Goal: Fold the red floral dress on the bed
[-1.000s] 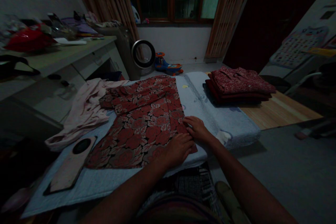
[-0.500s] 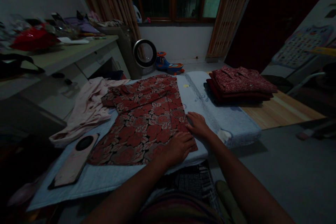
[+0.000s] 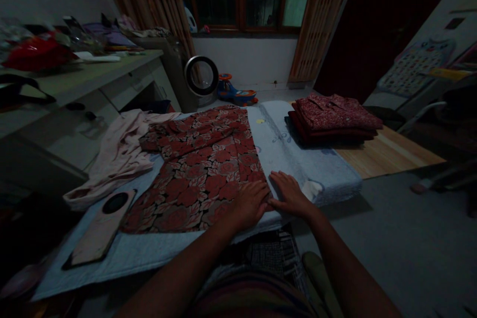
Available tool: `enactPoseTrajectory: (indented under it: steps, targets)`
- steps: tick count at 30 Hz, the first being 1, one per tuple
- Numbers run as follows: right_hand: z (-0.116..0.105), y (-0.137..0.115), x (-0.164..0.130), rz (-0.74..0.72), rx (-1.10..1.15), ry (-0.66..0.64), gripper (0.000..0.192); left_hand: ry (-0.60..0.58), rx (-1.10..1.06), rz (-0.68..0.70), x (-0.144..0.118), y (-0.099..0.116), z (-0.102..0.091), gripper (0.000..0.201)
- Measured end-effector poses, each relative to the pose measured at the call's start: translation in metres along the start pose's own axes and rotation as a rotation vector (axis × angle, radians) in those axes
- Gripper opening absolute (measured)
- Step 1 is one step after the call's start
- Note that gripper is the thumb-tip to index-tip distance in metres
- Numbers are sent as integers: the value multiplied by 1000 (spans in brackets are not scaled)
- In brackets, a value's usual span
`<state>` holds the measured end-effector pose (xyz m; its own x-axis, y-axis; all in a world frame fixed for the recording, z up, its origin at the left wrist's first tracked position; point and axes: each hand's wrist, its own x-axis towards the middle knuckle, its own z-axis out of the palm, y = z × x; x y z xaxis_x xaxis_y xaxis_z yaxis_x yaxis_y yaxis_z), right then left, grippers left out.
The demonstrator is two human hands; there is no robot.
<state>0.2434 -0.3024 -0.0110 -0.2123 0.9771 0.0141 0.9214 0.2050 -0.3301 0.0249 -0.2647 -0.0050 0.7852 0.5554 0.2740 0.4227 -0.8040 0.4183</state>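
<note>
Thin red-and-black cloth garment with large roses and leaves: lies spread out in front of the person, its straight right edge running away from the hands, a crease slanting across its farther half.
Pale blue quilted cover: lies under the garment and shows bare along the near side and to the right.
Left hand: palm down on the garment's near right corner, fingers lying close together; no fold shows between them.
Right hand: palm down just beyond the straight edge, mostly over the cover, fingers extended and thumb apart, reaching toward the left hand; whether the thumb touches the fabric I cannot tell.
Smoothing at the corner: this looks like the step in hand, the near right corner being pressed flat and its edge drawn straight.
Straight edge, next move: seems to call for an even line without ripples, then a hold on that edge at two well-parted places; the slanting crease probably needs flattening too.
Soft fabric: likely to shift or wrinkle if only one hand pulls.
Crumpled pale pink cloth: lies at the garment's far left, near its sleeve.
Neat stack of folded dark red clothes, speckled one on top: sits well apart, to the right.
</note>
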Motion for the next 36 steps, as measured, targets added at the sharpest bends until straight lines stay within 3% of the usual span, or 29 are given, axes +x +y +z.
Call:
enactPoseTrajectory:
  steps: [8, 13, 17, 22, 30, 36]
  targets:
    - [-16, 9, 2, -24, 117, -87, 83, -22, 57, 33, 1, 3, -4, 43]
    - [-11, 1, 10, 25, 90, -94, 86, -26, 60, 28, 1, 3, -3, 44]
    - [-5, -1, 3, 51, 80, -87, 88, -38, 59, 32, 2, 3, -5, 41]
    - [-13, 10, -8, 3, 138, -119, 94, -35, 85, 41, 1, 2, -4, 40]
    - [-4, 13, 19, 16, 149, 96, 59, -3, 83, 55, 1, 2, -1, 41]
    - [3, 5, 46, 85, 7, 153, 55, -27, 58, 36, 2, 6, -6, 37]
